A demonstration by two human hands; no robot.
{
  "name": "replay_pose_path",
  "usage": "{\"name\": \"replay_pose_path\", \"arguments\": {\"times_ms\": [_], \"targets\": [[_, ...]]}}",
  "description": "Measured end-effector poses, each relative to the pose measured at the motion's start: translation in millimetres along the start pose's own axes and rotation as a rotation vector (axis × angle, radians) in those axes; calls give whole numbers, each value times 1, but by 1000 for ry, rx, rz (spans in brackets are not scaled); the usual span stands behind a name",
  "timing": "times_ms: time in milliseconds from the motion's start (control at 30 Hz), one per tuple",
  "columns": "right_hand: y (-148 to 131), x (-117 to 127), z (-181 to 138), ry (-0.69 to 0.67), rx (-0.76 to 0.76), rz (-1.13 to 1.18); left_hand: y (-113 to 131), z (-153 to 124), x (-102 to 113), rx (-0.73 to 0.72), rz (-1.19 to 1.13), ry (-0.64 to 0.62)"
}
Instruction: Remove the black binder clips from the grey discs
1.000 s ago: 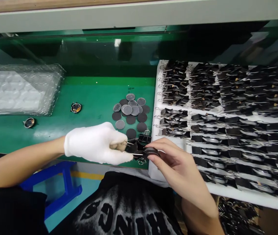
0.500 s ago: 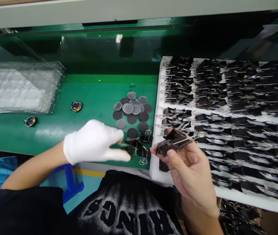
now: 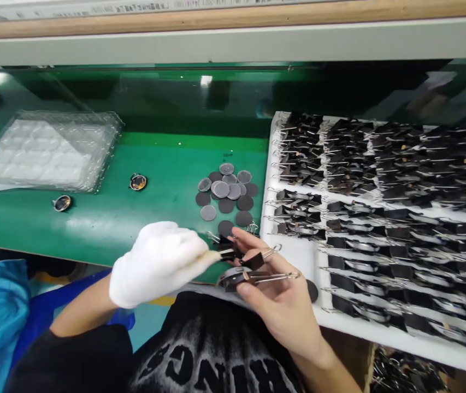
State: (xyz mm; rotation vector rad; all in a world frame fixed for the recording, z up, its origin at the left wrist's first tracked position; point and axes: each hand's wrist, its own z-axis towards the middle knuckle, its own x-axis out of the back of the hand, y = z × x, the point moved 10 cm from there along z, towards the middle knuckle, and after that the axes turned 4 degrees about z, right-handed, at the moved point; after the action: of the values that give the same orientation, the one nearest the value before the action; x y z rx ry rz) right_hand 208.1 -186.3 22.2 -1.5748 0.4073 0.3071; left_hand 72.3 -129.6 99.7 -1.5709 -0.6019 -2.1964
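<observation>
My left hand [image 3: 159, 262] wears a white glove. Its fingertips pinch a small black binder clip [image 3: 228, 253] at the front edge of the green mat. My bare right hand [image 3: 276, 297] holds a round dark part clamped by black binder clips [image 3: 253, 271], whose wire handles point right. The two hands meet just left of the white tray [image 3: 294, 254]. A few loose binder clips lie on the mat under the hands, partly hidden.
Several grey and black round discs [image 3: 226, 196] lie on the green mat [image 3: 134, 218]. The white tray holds rows of clipped parts [image 3: 400, 229]. A clear blister tray [image 3: 48, 150] sits far left, with two round watch-like parts [image 3: 138, 182] in front of it.
My right hand lifted the clipped part toward the tray, then brought it back down and left. My left hand opened, then closed its fingertips on a loose clip.
</observation>
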Motion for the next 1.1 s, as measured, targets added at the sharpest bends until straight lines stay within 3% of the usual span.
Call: {"name": "replay_pose_path", "arguments": {"times_ms": [67, 200, 367, 667, 767, 933, 1100], "targets": [[-5, -5, -1, 15, 78, -1, 13, 6, 8, -47, -23, 108], [-8, -8, -3, 80, 235, 6, -7, 8, 6, 300, -431, 344], [-1, -10, -6, 143, 298, 66, -18, 10, -38, 630, -784, 283], [17, -8, -13, 255, 325, 82, -27, 10, -72, 800, -1271, 458], [20, -11, -16, 272, 314, 36, -30, 12, -67, 823, -1289, 548], [11, 1, -23, 401, 401, -66, -42, 9, -48, 795, -1106, 709], [5, 5, -17, 376, 435, -51, -51, 6, -49, 873, -1119, 728]]}}
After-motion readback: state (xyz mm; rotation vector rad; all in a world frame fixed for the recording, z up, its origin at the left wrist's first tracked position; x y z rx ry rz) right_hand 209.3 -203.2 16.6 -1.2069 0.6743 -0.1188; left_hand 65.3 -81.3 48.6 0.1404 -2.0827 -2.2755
